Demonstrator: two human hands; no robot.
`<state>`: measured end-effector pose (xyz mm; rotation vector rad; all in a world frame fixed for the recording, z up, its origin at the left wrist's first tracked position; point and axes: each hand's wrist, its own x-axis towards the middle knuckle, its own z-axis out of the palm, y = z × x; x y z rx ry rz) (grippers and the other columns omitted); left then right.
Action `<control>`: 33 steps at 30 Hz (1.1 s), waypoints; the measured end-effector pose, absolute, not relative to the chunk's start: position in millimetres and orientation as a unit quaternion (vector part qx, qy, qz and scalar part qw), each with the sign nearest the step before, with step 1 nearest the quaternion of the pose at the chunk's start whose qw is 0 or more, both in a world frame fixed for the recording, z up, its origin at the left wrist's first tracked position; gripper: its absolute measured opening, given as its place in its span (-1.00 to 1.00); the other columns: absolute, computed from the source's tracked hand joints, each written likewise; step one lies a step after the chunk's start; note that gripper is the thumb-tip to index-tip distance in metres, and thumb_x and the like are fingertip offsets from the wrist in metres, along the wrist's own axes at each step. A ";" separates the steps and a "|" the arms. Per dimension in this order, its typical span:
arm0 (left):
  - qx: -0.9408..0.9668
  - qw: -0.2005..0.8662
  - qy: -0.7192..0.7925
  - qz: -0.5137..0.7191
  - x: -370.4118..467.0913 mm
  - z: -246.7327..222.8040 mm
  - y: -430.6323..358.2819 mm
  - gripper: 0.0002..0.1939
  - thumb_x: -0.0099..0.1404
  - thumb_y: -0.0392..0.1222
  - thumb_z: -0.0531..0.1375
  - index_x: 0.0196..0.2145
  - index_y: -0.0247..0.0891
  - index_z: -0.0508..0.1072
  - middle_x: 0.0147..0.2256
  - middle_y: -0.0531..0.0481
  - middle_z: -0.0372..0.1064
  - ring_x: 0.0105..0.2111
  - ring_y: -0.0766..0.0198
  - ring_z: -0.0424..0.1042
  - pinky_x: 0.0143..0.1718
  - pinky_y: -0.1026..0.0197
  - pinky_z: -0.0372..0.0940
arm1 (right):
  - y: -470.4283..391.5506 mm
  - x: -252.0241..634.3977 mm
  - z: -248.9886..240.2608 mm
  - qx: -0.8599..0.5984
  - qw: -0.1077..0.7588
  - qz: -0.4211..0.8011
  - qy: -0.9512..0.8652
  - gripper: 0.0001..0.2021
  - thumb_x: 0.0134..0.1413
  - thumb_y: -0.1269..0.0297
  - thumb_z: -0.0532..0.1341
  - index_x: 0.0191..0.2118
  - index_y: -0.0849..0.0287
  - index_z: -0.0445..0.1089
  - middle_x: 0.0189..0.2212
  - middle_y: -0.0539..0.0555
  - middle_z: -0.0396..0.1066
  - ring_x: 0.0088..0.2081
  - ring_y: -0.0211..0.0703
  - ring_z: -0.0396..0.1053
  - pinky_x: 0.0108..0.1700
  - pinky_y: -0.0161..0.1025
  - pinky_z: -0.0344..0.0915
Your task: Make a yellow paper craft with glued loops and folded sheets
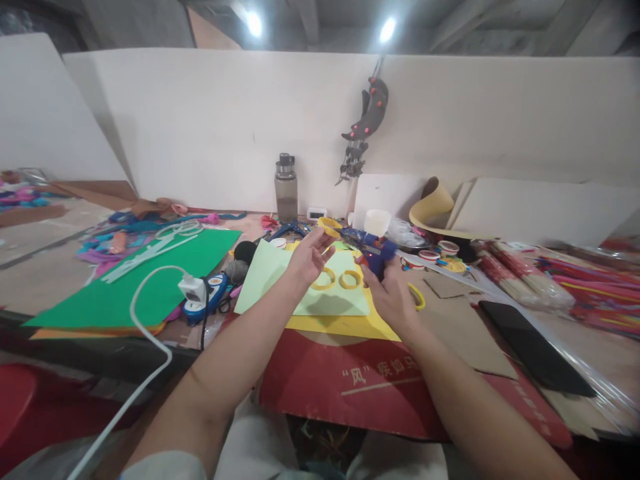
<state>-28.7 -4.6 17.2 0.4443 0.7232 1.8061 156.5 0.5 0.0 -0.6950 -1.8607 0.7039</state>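
Observation:
My left hand [309, 257] pinches a yellow ring [330, 225] at its near side, holding it up above the work sheets. In my right hand [387, 285] is a blue glue gun [376, 250], fingers wrapped round its handle. Its nozzle points left and comes close to the ring; whether they touch I cannot tell. Below lies a pale green sheet [270, 293] on a yellow sheet [345, 327]. Two more yellow rings rest there: one ring [351, 279] in plain sight, the other ring [324, 287] partly behind my left hand.
A water bottle [287, 190] stands at the back by the white board. To the left are a green sheet [145, 287] and a power strip [207, 298] with a white cable. At right lie a black phone [535, 347], cardboard [465, 327] and pipe cleaners [605, 293].

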 end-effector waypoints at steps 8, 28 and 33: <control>0.190 0.538 0.320 0.756 -25.0 13.8 -4.2 -0.87 0.18 -0.20 0.32 -0.30 -0.24 0.48 -0.30 0.00 0.54 -0.25 0.32 0.50 -0.22 0.29 0.32 | -3.7 154.2 -1.3 -0.292 0.477 0.296 -0.775 -0.77 0.20 0.19 0.11 -0.07 0.16 0.27 -0.18 0.18 0.43 -0.25 -0.03 0.39 -0.13 -0.03 0.35; 0.202 0.521 0.321 0.765 -18.0 18.1 -7.9 -0.78 0.11 -0.18 0.37 -0.37 -0.22 0.39 -0.38 0.05 0.52 -0.27 0.30 0.52 -0.16 0.24 0.27 | -8.0 152.5 -0.5 -0.302 0.491 0.272 -0.771 -0.78 0.20 0.18 0.10 -0.09 0.16 0.27 -0.21 0.21 0.44 -0.22 0.00 0.41 -0.11 -0.02 0.37; 0.218 0.506 0.312 0.774 -16.9 19.6 -10.1 -0.78 0.11 -0.22 0.36 -0.37 -0.22 0.37 -0.40 0.08 0.52 -0.30 0.30 0.51 -0.22 0.26 0.24 | -8.8 153.6 0.2 -0.307 0.484 0.275 -0.772 -0.78 0.19 0.20 0.09 -0.09 0.17 0.26 -0.21 0.21 0.44 -0.25 0.00 0.41 -0.13 -0.03 0.37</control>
